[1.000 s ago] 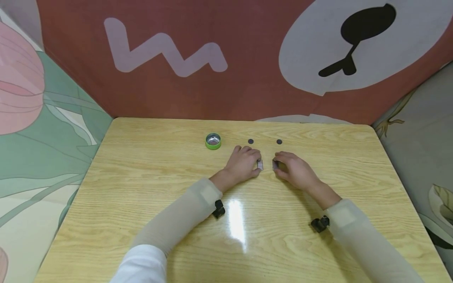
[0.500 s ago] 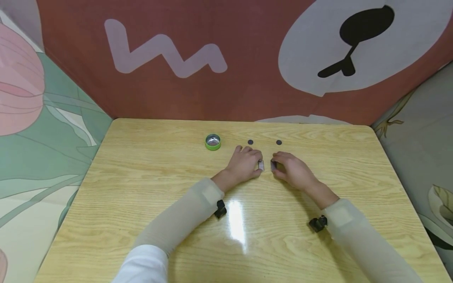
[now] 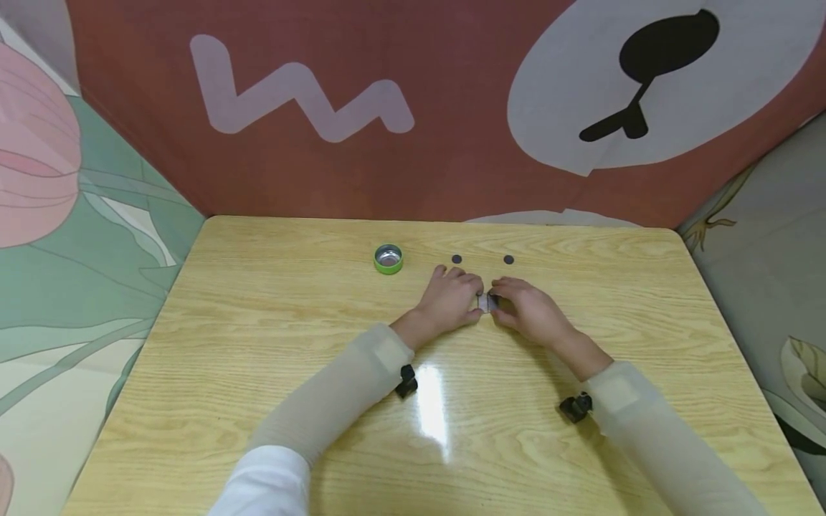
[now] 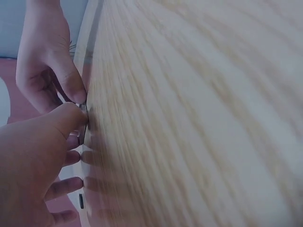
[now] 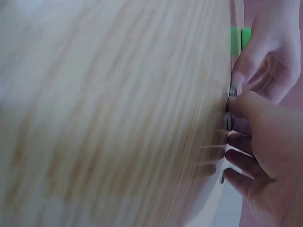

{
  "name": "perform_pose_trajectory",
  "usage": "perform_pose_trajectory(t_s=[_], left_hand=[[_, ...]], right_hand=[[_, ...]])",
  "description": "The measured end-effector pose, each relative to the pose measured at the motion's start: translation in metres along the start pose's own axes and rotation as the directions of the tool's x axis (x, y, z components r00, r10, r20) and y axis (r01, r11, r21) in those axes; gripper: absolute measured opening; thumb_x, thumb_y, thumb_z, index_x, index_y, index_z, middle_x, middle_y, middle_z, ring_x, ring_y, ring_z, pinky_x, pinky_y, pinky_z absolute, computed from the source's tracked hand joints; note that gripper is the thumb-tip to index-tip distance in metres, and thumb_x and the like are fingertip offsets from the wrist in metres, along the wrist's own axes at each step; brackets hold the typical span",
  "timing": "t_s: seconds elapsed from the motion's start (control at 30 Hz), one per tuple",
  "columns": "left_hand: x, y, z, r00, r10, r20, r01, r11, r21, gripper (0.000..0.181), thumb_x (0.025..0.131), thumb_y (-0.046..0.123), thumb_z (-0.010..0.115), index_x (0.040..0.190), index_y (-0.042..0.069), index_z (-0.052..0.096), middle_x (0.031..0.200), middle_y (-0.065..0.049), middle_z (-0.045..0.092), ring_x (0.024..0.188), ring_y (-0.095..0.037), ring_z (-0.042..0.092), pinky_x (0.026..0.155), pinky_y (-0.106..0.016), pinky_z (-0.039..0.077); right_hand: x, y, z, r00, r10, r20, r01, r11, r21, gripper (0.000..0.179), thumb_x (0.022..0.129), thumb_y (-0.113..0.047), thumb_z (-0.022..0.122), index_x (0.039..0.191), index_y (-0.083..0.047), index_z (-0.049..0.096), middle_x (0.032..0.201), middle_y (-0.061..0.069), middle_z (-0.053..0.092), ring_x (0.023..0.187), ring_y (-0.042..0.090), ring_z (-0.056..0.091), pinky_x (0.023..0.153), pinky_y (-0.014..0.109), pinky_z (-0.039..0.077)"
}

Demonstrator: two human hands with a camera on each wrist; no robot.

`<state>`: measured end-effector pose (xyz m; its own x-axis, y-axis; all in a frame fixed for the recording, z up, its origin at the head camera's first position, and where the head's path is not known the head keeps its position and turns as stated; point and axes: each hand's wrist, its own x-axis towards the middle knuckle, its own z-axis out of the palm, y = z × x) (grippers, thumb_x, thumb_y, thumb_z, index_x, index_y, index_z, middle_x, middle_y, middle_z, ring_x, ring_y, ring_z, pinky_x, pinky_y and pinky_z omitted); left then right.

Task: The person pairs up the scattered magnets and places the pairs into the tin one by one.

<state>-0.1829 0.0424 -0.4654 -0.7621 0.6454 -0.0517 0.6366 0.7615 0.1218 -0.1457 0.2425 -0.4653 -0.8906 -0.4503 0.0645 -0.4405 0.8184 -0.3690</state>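
Toward the back middle of the table, my left hand (image 3: 449,297) pinches a small flat light-grey rectangular piece (image 3: 482,304) between thumb and fingers. Facing it, my right hand (image 3: 532,309) pinches a similar, darker grey piece (image 3: 494,302). The two pieces lie edge to edge, low at the tabletop; whether they touch I cannot tell. In the left wrist view the left thumb (image 4: 71,116) covers most of its piece. The right thumb (image 5: 246,105) partly hides the other piece in the right wrist view.
A small round green tin (image 3: 388,268) with a silvery inside stands left of the hands. Behind the hands lie two dark discs, a left disc (image 3: 457,259) and a right disc (image 3: 509,259). The wooden table (image 3: 310,287) meets a printed wall at its back edge.
Both hands have moved toward each other, the left one rightward and the right one leftward. The gap between the two grey pieces has narrowed until they are side by side. Tin and discs stay put.
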Motion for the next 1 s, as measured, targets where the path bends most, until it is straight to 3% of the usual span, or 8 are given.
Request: perform_pose_trajectory(t_s=[0.53, 1.0], left_hand=[[0.0014, -0.0004, 0.002, 1.0, -0.011, 0.004, 0.011, 0.999, -0.036, 0.037, 0.096, 0.05, 0.065, 0.122, 0.024, 0.067, 0.132, 0.009, 0.065, 0.127, -0.019, 0.054, 0.111, -0.049, 0.036], [0.0016, -0.0012, 0.004, 1.0, -0.017, -0.021, 0.015, 0.997, -0.081, 0.038, 0.095, 0.049, 0.068, 0.122, 0.022, 0.068, 0.13, 0.007, 0.066, 0.126, -0.02, 0.054, 0.107, -0.045, 0.039]], right_hand=[[0.0017, 0.0001, 0.0016, 1.0, 0.026, 0.016, -0.027, 0.998, 0.057, 0.043, 0.091, -0.018, 0.078, 0.126, 0.003, 0.067, 0.138, 0.022, 0.06, 0.134, 0.04, 0.051, 0.111, 0.054, 0.041], [0.0059, 0.0029, 0.0042, 1.0, -0.005, -0.028, 0.005, 1.0, 0.021, 0.04, 0.086, -0.02, 0.081, 0.12, 0.0, 0.071, 0.132, 0.019, 0.065, 0.128, 0.039, 0.056, 0.103, 0.055, 0.048]])
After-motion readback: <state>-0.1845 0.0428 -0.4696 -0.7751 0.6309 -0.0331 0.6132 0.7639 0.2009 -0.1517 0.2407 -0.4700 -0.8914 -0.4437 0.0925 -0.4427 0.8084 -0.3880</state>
